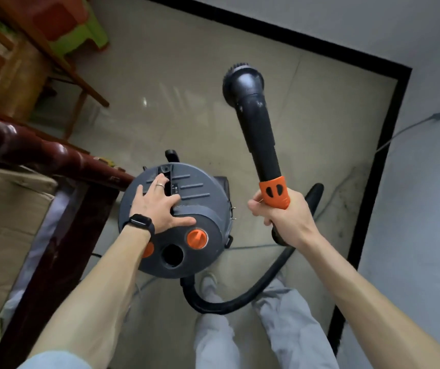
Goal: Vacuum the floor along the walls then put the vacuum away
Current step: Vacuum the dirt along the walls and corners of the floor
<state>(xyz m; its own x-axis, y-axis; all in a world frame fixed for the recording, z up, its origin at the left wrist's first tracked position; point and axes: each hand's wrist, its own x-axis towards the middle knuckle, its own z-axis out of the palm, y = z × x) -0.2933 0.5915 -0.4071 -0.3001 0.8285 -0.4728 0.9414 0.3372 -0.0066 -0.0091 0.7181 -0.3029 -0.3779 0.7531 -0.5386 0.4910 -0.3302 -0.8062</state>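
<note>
Right grip (283,214) round wand (259,134), left grip (157,206) spread on canister (203,198) — tiles (187,89) to skirting (381,161).

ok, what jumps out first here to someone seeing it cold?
The black wand with its round brush head, raised at centre right, the right hand gripping it at the orange collar. Then the round grey vacuum at centre, the left hand resting flat on its top. A black hose loops low between them.

bare floor (187,83) ahead, table (61,155) crowding left
</note>
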